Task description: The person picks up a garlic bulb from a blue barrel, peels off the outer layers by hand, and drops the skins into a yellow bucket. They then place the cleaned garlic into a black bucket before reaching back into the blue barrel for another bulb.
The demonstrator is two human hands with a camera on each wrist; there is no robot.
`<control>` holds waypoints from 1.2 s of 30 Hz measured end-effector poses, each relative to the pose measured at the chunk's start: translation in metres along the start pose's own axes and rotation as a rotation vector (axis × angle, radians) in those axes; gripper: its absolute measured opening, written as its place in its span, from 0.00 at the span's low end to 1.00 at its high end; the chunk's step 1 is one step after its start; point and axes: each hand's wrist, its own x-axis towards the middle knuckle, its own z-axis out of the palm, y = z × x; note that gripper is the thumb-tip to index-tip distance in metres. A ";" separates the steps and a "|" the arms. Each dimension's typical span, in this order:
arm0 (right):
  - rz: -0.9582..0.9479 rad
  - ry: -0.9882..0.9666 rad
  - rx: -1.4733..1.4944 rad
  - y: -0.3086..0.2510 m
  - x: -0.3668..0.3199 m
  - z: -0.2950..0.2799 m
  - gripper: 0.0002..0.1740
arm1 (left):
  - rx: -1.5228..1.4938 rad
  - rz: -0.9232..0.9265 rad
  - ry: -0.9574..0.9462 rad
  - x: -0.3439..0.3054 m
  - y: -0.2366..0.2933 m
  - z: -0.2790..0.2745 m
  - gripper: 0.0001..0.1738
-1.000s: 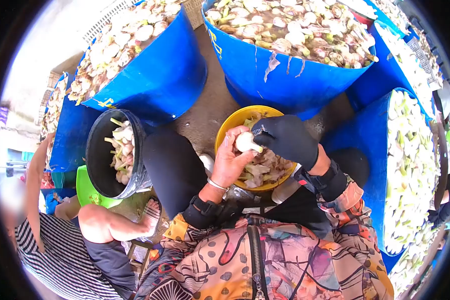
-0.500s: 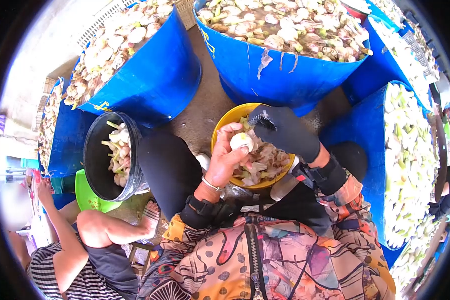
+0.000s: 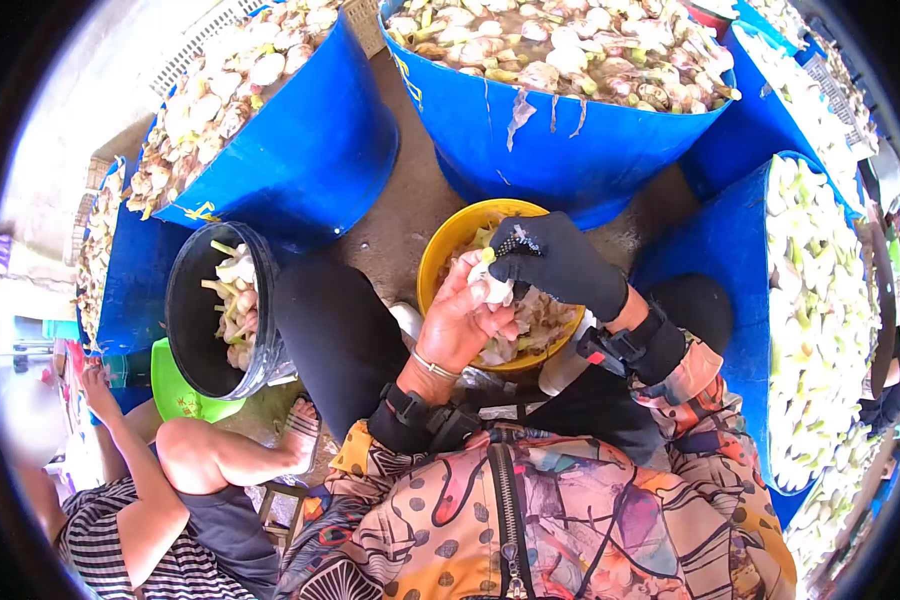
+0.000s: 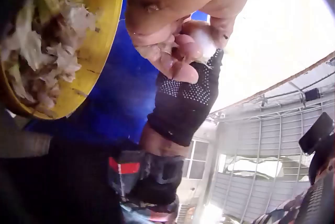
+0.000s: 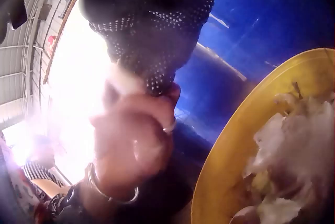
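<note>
My bare left hand point(image 3: 457, 325) grips a pale garlic bulb point(image 3: 496, 290) in its fingers, with a short green stem end pointing up. My right hand point(image 3: 560, 265), in a black glove with white grip dots, has curled fingers pinching at the bulb's top right side. In the left wrist view the white bulb point(image 4: 205, 40) shows between the left thumb and fingers, with the dotted glove point(image 4: 183, 98) right behind it. Both hands are over a yellow bucket point(image 3: 429, 275) of loose garlic skins point(image 3: 542, 322). The glove hides part of the bulb.
A black bucket point(image 3: 182, 340) with trimmed garlic stands left of my knee, beside a green basin point(image 3: 175, 385). Large blue tubs point(image 3: 560, 160) heaped with garlic stand in front and along the right point(image 3: 710, 240). Another person point(image 3: 150, 500) sits at the left.
The left hand has turned the bulb so its stem end points up. The right hand drew off the bulb half a second ago and is back at it now. The seated person's arm has come down.
</note>
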 end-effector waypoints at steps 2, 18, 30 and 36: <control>-0.024 0.083 0.040 0.001 -0.001 0.006 0.11 | -0.055 0.013 -0.010 0.001 0.003 0.004 0.23; -0.074 -0.003 -0.124 -0.015 -0.004 0.015 0.07 | -0.065 0.207 0.339 0.018 0.003 0.001 0.13; 0.082 0.101 -0.133 -0.023 0.004 0.006 0.10 | -0.070 0.180 0.032 0.008 0.021 0.001 0.29; -0.009 0.207 -0.340 -0.013 -0.002 0.021 0.09 | 0.074 0.256 0.133 0.011 0.015 0.006 0.28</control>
